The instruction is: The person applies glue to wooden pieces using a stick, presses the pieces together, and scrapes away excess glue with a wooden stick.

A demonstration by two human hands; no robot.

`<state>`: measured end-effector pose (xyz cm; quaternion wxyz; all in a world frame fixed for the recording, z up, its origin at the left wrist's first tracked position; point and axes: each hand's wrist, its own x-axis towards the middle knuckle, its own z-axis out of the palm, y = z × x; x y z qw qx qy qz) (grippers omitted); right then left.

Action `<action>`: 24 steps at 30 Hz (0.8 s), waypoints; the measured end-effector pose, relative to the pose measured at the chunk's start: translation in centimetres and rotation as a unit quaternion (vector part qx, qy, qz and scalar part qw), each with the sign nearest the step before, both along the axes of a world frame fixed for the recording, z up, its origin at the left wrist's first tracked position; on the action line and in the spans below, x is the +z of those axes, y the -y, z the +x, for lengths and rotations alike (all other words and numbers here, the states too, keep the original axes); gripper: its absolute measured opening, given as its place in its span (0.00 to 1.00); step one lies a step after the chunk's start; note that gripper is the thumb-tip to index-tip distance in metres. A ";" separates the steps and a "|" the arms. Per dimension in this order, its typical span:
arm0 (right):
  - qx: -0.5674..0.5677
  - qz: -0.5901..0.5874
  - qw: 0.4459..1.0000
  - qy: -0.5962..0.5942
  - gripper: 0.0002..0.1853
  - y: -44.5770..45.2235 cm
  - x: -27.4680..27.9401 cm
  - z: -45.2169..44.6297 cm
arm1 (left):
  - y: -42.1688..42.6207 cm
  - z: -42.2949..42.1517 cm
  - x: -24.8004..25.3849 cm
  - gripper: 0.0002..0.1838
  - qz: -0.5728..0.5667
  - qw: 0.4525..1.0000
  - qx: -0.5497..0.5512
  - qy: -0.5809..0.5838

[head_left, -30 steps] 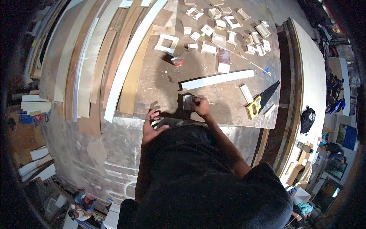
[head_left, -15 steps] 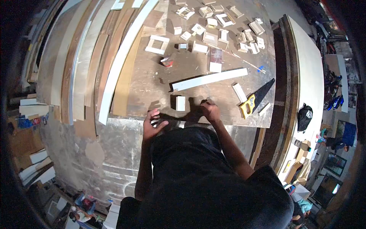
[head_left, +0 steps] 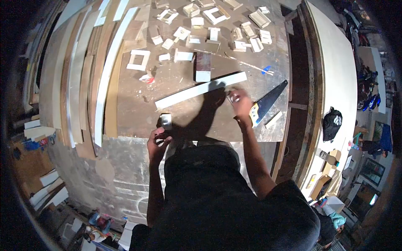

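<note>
My left hand (head_left: 157,144) is at the table's near edge with thumb and fingers apart. Just beyond its fingertips stands a small white-faced wooden block (head_left: 166,121); whether they touch it I cannot tell. My right hand (head_left: 240,105), slightly blurred, has its fingers curled over the spot beside the handsaw (head_left: 270,99). A pale bit of a short wood piece (head_left: 236,98) shows at its fingers; the rest is hidden. The saw has a dark blade and a yellow handle partly behind the hand. A long white strip (head_left: 188,95) lies slanted between both hands.
A dark-faced block (head_left: 203,67) touches the strip's far side. Small wooden frames and boxes (head_left: 215,15) cover the table's far part. Long boards (head_left: 113,75) lie at left. A short offcut (head_left: 274,119) lies right of the saw. A black cap (head_left: 333,124) rests on the right-hand bench.
My right hand has moved forward and right to the short wood piece by the saw, covering it. My left hand has come close to the white-faced block. The view has shifted right.
</note>
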<state>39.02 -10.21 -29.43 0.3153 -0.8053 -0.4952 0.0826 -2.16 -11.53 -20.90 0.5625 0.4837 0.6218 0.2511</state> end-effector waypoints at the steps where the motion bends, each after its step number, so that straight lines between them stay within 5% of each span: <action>1: -0.043 0.066 0.997 0.001 0.06 -0.5 -1.2 4.2 | 0.7 0.5 -1.7 0.30 0.008 1.000 -0.004 -0.009; 4: -0.158 -0.012 0.982 0.104 0.09 -2.9 0.5 14.6 | 1.6 3.7 -1.0 0.29 0.014 0.999 -0.021 -0.040; 8: -0.031 -0.068 0.992 0.100 0.14 -3.1 -2.6 22.6 | 2.1 6.9 -0.6 0.27 0.012 0.997 -0.042 -0.058; 12: 0.012 -0.136 0.982 0.133 0.14 -3.2 -2.6 23.9 | 1.9 8.6 -0.7 0.27 -0.003 0.997 -0.024 -0.080; 18: 0.088 -0.059 0.987 0.123 0.12 -4.0 -2.3 26.4 | 0.9 10.3 -0.4 0.26 -0.002 0.996 -0.021 -0.081; 22: 0.113 -0.149 0.969 0.162 0.10 -4.3 -2.5 27.4 | 0.2 10.9 -0.2 0.25 -0.006 0.995 -0.027 -0.094; 24: 0.161 -0.086 0.963 0.199 0.09 -4.4 -2.1 27.8 | 0.3 11.0 -0.3 0.25 -0.011 0.995 -0.030 -0.097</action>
